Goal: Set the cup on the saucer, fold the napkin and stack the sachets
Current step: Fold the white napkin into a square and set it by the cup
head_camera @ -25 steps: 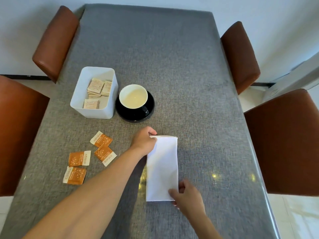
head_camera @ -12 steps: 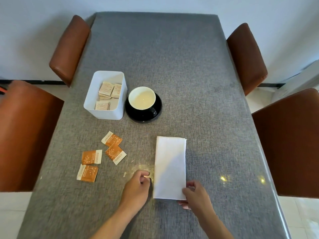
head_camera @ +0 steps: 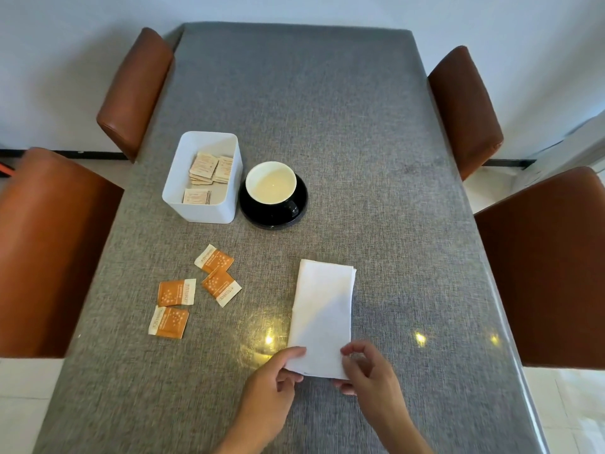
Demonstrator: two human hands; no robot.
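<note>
Grey woven cloth covers the long tabletop (head_camera: 327, 126), with brown leather chairs (head_camera: 465, 109) drawn up along both sides and a pale wall behind. At the near edge lies the white folded paper napkin (head_camera: 322, 317), a long rectangle pointing away from the person. The left hand (head_camera: 271, 385) pinches the napkin's near left corner, thumb on top and fingers (head_camera: 288, 380) curled beneath. The right hand (head_camera: 366, 371) is at the near right corner, its thumb and forefinger curved just above the paper and other fingertips showing under the edge; whether it truly grips the napkin cannot be told.

Farther back, left of centre, the black cup with a cream-white inside (head_camera: 271, 183) stands on the glossy black round saucer (head_camera: 296, 213). Touching or just beside the saucer on its left is a white rectangular plastic box (head_camera: 203, 209) holding several pale beige sachets (head_camera: 209, 167). Four orange-and-white sachets (head_camera: 176, 292) lie loose and flat on the cloth between the box and the napkin, unstacked, two of them touching at a corner.
</note>
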